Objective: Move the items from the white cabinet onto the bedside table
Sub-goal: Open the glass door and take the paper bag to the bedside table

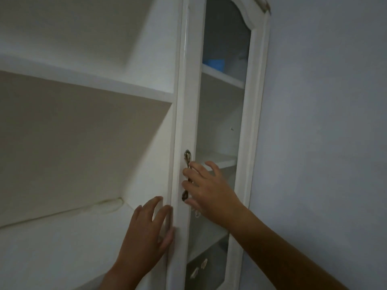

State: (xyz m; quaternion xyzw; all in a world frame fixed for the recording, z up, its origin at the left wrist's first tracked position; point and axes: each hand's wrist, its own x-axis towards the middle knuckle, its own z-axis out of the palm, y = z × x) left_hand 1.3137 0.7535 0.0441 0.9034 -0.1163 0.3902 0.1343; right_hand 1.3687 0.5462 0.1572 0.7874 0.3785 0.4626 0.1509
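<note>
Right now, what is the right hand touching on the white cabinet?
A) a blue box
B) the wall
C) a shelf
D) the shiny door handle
D: the right hand has its fingers at the metal handle on the glass door, with the blue thing far above it.

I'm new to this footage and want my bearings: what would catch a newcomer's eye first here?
The tall white cabinet door with a glass pane fills the centre, and the right hand curls round its silver metal handle. The left hand lies with straight fingers on the door's left edge. Behind the glass, a blue box-like item sits on the upper shelf.
</note>
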